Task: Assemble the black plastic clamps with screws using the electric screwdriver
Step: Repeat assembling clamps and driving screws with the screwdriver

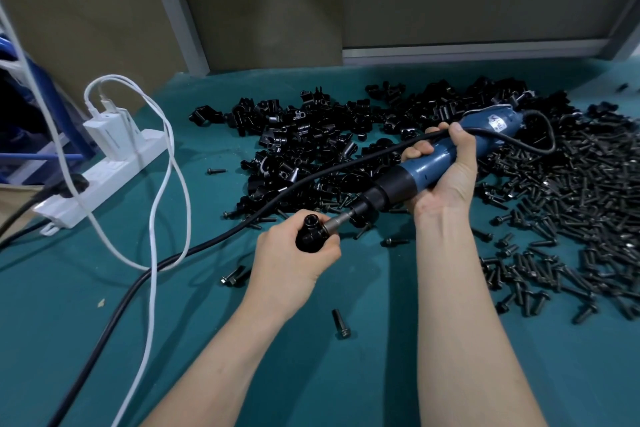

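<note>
Above the worktop, 1 clamp being screwed.
Left fingers grip it, right fingers the electric screwdriver; heaped parts await.

Left hand grip buries most of clamp; spot where bit tip meets it hidden. Mid-body of screwdriver under right hand; label at its far end unreadable. Right edge cuts screw pile. Black cable, white cable run off near edge.
</note>
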Tool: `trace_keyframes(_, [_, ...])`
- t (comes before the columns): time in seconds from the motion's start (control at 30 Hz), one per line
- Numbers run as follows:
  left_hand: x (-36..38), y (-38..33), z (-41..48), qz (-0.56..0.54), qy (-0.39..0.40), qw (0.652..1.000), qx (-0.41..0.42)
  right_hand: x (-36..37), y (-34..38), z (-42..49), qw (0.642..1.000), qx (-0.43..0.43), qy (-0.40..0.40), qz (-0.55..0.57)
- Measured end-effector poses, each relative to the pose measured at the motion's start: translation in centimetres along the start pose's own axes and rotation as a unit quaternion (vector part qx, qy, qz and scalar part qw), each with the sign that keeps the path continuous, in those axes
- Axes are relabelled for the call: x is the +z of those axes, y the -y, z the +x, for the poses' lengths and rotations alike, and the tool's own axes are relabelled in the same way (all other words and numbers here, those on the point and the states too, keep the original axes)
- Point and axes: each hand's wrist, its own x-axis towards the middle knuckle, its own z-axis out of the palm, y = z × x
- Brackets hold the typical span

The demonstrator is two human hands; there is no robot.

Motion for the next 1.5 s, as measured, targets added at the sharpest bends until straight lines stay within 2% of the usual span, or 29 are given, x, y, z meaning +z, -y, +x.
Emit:
trace_keyframes(0.37, [-0.4, -0.2, 0.0, 0.043, 0.028, 0.999, -0.003, -0.2, 0.1, 0.0, 1.0, -0.004, 0.0, -0.007])
trace_keyframes(0.63, [-0.4, -0.4, 0.0, 0.049, 0.025, 0.998, -0.007, -0.4, 0.3, -0.1, 0.999, 0.002, -0.033, -0.004])
trace_keyframes(1.03, [-0.4, -0.6, 0.1, 0.05, 0.024, 0.998, -0.012, -0.6, 0.0, 0.0, 1.0, -0.002, -0.007, 0.005])
trace_keyframes(1.23, [-0.4, -0.5, 0.0, 0.06, 0.027, 0.998, -0.024, -0.6, 0.1, 0.0, 1.0, -0.003, -0.02, 0.02])
trace_keyframes(1.3, [-0.4, -0.5, 0.2, -0.026, 0.048, 0.996, -0.066, -0.5, 0.0, -0.1, 0.999, -0.007, 0.001, 0.037])
trace_keyframes(1.4, [-0.7, -0.7, 0.3, -0.251, 0.112, 0.948, -0.16, -0.4, 0.1, -0.1, 0.996, -0.014, 0.065, 0.055])
trace_keyframes(1.5, [-1.0, -0.7, 0.5, -0.281, 0.123, 0.935, -0.175, -0.4, 0.1, -0.1, 0.995, -0.023, 0.081, 0.046])
